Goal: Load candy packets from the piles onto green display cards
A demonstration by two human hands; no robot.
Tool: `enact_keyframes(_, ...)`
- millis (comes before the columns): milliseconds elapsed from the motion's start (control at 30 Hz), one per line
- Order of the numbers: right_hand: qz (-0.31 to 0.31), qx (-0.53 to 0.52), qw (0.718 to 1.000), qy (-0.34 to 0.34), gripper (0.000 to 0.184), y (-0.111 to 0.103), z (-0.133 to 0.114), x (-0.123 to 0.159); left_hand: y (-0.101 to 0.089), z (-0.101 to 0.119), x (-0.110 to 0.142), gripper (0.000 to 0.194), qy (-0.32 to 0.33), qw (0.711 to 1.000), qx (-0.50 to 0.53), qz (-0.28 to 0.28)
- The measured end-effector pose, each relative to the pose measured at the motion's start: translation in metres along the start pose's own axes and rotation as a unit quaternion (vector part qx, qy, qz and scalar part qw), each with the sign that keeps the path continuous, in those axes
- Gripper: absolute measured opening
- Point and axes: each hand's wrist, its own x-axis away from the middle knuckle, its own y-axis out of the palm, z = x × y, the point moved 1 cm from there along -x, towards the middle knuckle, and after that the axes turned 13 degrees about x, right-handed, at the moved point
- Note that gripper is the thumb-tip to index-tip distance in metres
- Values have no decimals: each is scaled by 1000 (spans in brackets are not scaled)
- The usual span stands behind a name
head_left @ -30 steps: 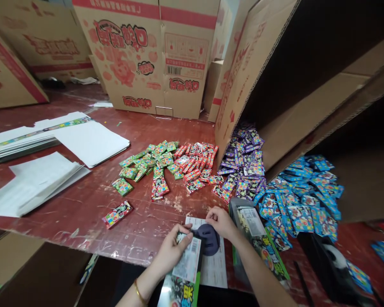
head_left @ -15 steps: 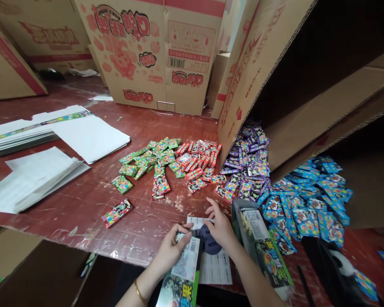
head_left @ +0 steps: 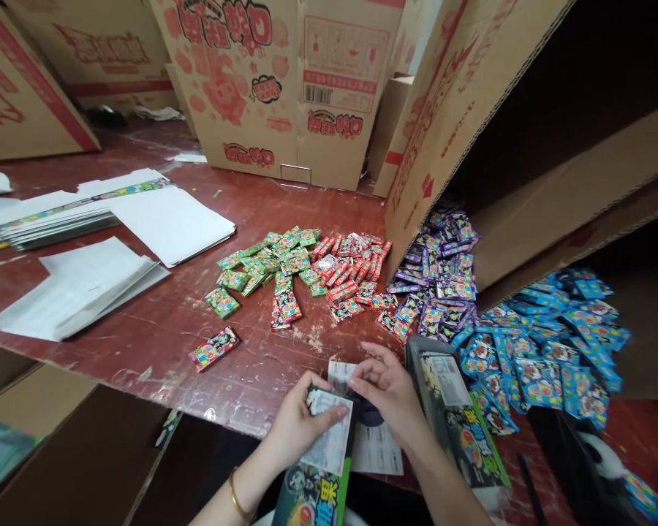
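Note:
My left hand (head_left: 305, 424) is closed around a dark printed candy box (head_left: 323, 489) with green edges and a white label on its upper face, the thumb pressing on that label. Just right of it, the thumb and fingers of my right hand (head_left: 389, 391) come together above a sheet of printed labels (head_left: 381, 449). Whatever sits between those fingertips is too small to make out. A dark round object, partly hidden by my right hand, lies on the sheet. A similar box (head_left: 466, 431) in clear wrapping lies beside my right forearm.
Green packets (head_left: 279, 256), red packets (head_left: 351, 267), purple packets (head_left: 444, 270) and blue packets (head_left: 542, 372) lie in piles. A single red packet (head_left: 215, 348) is nearer the table edge. White card sheets (head_left: 175, 223) lie left. Large cartons (head_left: 252, 95) stand behind; an open carton (head_left: 460, 124) leans at right.
My right hand has drawn its fingers together over the label sheet and covers more of the dark round object. My left hand still holds the box. The whole view has shifted slightly.

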Motion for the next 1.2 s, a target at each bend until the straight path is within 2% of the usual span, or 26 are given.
enact_keyframes(133,-45,25,998,-17,53,16,-13,8,5,12,7,29,27,999,-31,19)
enact_keyframes(300,-48,44,998,-22,54,19,-6,8,6,15,12,35,33,999,-35,16)
enact_keyframes(400,-106,-47,990,77,55,17,0,8,6,18,17,29,42,998,-45,10)
enact_keyframes(467,-161,-113,965,172,50,15,3,9,9,20,20,23,44,998,-35,-9)
enact_keyframes(533,-193,-141,944,227,48,13,3,12,12,22,24,25,34,999,-4,-35)
enact_keyframes(600,-193,-119,952,207,50,10,0,13,13,24,30,34,19,998,40,-47)
enact_keyframes(633,-193,-90,962,173,55,7,-2,13,12,26,33,42,9,997,60,-56)
enact_keyframes(700,-194,-5,977,91,65,-2,-9,12,4,29,42,55,-42,989,85,-110)
enact_keyframes(767,-159,57,985,32,70,-13,-17,8,-9,33,50,56,-114,974,110,-162)
enact_keyframes(800,-119,58,991,19,69,-19,-20,6,-17,35,52,54,-142,966,147,-157)
enact_keyframes(867,-6,-3,1000,8,67,-25,-25,7,-30,41,53,69,-139,948,272,-91)
enact_keyframes(933,77,-93,993,16,70,-20,-22,16,-36,46,49,87,-75,916,394,-4)
enact_keyframes(967,94,-129,987,28,72,-14,-17,23,-37,48,47,86,-39,901,431,36)
enact_keyframes(1033,94,-171,979,66,75,1,3,42,-34,52,44,66,3,884,452,121)
enact_keyframes(1100,100,-179,974,100,77,12,29,62,-30,55,43,47,6,863,460,208)
enact_keyframes(1133,113,-171,972,113,78,16,42,71,-27,55,44,41,7,852,469,233)
enact_keyframes(1200,153,-149,969,126,80,22,62,85,-19,54,47,42,18,848,475,236)
